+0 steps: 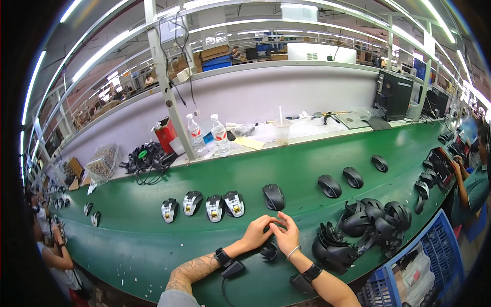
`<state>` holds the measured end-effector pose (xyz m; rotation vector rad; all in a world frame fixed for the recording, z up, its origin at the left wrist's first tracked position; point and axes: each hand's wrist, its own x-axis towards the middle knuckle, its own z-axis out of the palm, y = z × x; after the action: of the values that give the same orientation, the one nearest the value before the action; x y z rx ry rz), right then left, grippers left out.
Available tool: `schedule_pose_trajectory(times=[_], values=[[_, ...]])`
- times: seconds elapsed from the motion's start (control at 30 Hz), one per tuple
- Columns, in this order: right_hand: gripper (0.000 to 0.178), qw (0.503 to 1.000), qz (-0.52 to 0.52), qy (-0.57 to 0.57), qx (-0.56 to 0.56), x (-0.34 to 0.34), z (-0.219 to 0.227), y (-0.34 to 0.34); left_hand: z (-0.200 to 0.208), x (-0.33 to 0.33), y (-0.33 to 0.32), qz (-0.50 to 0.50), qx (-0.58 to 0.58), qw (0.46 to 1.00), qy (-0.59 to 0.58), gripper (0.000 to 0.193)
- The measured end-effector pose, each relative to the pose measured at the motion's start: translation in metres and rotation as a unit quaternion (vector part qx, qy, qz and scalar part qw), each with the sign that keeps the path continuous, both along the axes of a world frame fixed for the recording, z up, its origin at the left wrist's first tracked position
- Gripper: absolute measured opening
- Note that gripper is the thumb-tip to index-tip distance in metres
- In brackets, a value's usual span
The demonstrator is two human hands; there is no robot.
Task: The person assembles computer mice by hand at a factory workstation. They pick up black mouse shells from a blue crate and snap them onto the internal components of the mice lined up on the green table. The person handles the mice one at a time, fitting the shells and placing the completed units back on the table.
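My left hand [255,233] and my right hand [287,236] meet over the green bench, fingertips pressed together. Both are closed, and whatever they pinch is hidden by the fingers. Just below them lies a black curved mouse part [268,251], partly covered by the hands. A black computer mouse [273,197] sits right beyond my fingertips. To its left stand several opened mice [215,207] with silver-grey bodies and yellow patches. On the right, close to my right forearm, a heap of black mouse shells [376,222] spreads out, with more nested shells [332,248] nearer me.
Black mice [329,186] sit farther right on the green bench [128,240]. A blue crate [432,256] stands at the lower right. Along the back shelf are water bottles [220,135], a plastic cup [281,131] and black cables [148,158]. Other people work at both sides.
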<state>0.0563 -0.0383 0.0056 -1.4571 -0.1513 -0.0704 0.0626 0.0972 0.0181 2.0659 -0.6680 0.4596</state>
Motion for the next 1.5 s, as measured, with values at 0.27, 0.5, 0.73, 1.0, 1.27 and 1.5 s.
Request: schedule_pose_trajectory(times=[0.27, 0.5, 0.73, 1.0, 1.27, 1.5], values=[[0.032, 0.925, 0.105, -0.245, -0.270, -0.022, 0.030, -0.001, -0.011, 0.000, 0.012, 0.101, 0.159, 0.982, 0.005, 0.021], [0.032, 0.781, 0.310, -0.311, -0.444, -0.020, 0.031, -0.006, -0.014, 0.002, 0.022, 0.210, 0.113, 0.968, 0.074, 0.018], [0.015, 0.900, 0.220, -0.245, -0.287, -0.014, 0.030, -0.006, -0.020, 0.019, 0.056, -0.068, -0.158, 0.939, 0.299, 0.023], [0.008, 0.998, 0.020, 0.003, 0.060, 0.026, 0.004, -0.030, -0.006, 0.009, 0.061, -0.187, -0.479, 0.729, 0.451, 0.024], [0.053, 0.916, -0.045, -0.277, -0.286, -0.010, 0.036, -0.005, -0.004, 0.002, 0.045, -0.099, -0.462, 0.798, 0.375, 0.023], [0.064, 0.948, 0.007, -0.237, -0.211, -0.013, 0.031, 0.001, 0.020, -0.010, 0.028, -0.040, -0.423, 0.832, 0.357, 0.019]])
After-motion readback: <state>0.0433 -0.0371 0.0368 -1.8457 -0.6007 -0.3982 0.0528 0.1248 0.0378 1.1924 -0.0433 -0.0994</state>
